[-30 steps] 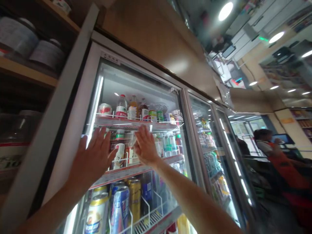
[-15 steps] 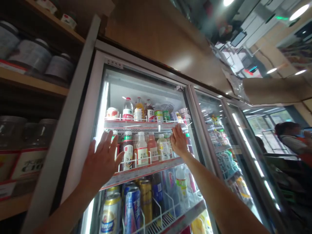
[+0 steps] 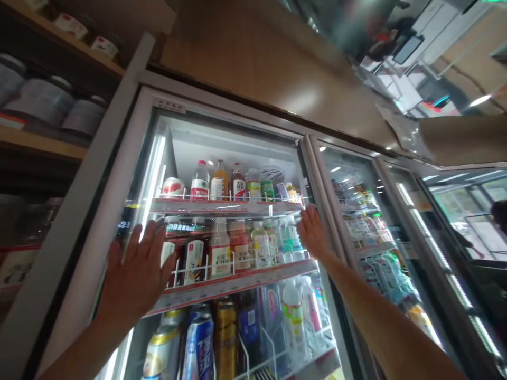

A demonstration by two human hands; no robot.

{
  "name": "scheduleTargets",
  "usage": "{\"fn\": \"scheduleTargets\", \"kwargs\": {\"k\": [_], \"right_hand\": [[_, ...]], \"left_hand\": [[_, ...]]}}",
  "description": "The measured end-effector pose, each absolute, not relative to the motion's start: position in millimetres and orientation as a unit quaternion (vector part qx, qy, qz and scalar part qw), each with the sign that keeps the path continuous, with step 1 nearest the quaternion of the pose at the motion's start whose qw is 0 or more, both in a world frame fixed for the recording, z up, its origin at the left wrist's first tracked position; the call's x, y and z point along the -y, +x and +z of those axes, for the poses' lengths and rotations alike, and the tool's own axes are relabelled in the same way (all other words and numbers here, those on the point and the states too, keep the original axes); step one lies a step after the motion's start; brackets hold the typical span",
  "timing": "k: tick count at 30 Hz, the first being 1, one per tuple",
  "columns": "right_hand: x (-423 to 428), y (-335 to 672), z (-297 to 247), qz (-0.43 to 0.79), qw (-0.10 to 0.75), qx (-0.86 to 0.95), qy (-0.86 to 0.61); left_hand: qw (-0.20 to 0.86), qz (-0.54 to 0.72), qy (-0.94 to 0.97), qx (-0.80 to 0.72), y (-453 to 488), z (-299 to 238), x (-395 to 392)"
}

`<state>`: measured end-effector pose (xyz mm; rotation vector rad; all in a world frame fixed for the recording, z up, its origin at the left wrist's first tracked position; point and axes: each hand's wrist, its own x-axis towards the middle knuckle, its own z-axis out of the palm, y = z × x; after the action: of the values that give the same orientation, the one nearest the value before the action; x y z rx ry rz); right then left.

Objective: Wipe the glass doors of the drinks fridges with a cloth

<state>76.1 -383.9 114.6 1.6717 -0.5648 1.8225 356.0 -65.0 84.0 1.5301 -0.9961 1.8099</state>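
My left hand (image 3: 137,272) is raised with its fingers stretched out, in front of the left side of a lit drinks fridge (image 3: 233,132). My right hand (image 3: 313,232), fingers extended, is up by the right side of the same glass front, close to the silver door frame (image 3: 322,195). Both hands hold nothing. Whether the palms touch the glass I cannot tell. Between them, on the middle shelf, are a dark bottle with a white label (image 3: 195,257), a pale bottle (image 3: 220,253) and a pinkish bottle (image 3: 240,248).
The top shelf (image 3: 225,207) carries several bottles and cans. Lower down are a blue can (image 3: 198,340) and a gold can (image 3: 225,338). More glass-door fridges (image 3: 368,221) run to the right. On the left, a wooden shelf (image 3: 43,142) bears large jars.
My hands have moved farther apart: the left one leftward, the right one toward the door frame at the right. The view has shifted somewhat. The person at the far right is now mostly out of view.
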Motion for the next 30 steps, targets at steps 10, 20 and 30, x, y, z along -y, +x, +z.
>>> {"fn": "scheduleTargets", "kwargs": {"k": [10,20,30], "right_hand": [[376.2,86.5,105.2,0.632,0.348,0.080,0.688],[325.3,127.3,94.9,0.673,0.289,0.111,0.671],[327.3,132.8,109.9,0.738,0.197,0.200,0.613]], "left_hand": [[0.279,0.656,0.613,0.340,349.7,74.4,71.4],[0.292,0.663,0.597,0.344,328.1,37.8,79.5],[0.268,0.682,0.572,0.369,338.4,29.8,75.6]]}}
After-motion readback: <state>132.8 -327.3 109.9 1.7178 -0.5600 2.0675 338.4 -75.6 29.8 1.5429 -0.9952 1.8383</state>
